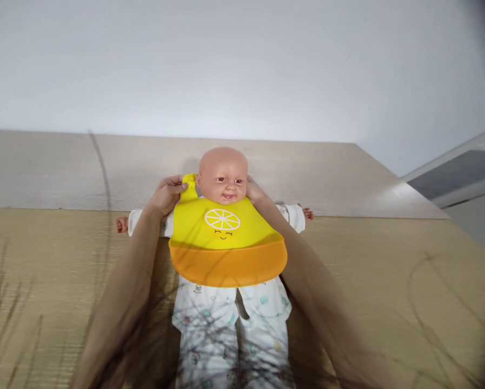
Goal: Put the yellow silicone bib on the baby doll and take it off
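Observation:
A baby doll (223, 172) lies on its back with its arms stretched out to both sides. Across its chest is a yellow bib (193, 224) with a white citrus slice, a small smiling face and an orange catch pocket (228, 267). My left hand (170, 192) pinches the bib's neck strap, which sticks up beside the doll's head. On the other side, my right hand (255, 189) is at the doll's neck. Its fingers are hidden behind the head, so their grip and the other strap do not show.
The doll, in a white patterned outfit (262, 310), lies on a light wooden table (55, 254). A pale wall (234, 70) stands behind the table's far edge. Dark hair strands blur the lower part of the view.

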The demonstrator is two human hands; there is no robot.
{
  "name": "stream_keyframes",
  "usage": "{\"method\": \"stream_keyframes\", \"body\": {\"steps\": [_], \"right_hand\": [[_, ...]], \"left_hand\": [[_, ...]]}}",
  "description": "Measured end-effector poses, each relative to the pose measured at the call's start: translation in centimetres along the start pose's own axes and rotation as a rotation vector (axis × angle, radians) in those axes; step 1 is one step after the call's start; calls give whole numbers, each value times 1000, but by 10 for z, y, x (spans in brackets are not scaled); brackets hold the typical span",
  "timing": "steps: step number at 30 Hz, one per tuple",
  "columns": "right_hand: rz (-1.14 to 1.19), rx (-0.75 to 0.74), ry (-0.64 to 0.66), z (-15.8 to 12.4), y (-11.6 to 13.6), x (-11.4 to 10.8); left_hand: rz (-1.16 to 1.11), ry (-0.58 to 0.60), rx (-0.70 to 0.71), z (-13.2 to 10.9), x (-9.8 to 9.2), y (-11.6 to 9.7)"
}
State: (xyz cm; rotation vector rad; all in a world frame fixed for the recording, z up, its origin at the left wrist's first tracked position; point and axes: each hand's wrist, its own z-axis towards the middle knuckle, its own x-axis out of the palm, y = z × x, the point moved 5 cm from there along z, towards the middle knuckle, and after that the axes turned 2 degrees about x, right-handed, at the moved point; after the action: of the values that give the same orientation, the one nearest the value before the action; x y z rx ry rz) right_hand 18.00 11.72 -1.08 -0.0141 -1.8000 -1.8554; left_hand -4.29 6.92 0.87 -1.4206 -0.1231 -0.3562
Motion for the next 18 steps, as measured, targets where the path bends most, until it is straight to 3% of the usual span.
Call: {"method": "stream_keyframes", "body": {"steps": [8,18], "right_hand": [[-18,-6,-129,-4,3,2],[-48,5,-116,-6,4,1]], "left_hand": [[-32,44,27,2,3,2],[-64,53,93,9,2,5]]}}
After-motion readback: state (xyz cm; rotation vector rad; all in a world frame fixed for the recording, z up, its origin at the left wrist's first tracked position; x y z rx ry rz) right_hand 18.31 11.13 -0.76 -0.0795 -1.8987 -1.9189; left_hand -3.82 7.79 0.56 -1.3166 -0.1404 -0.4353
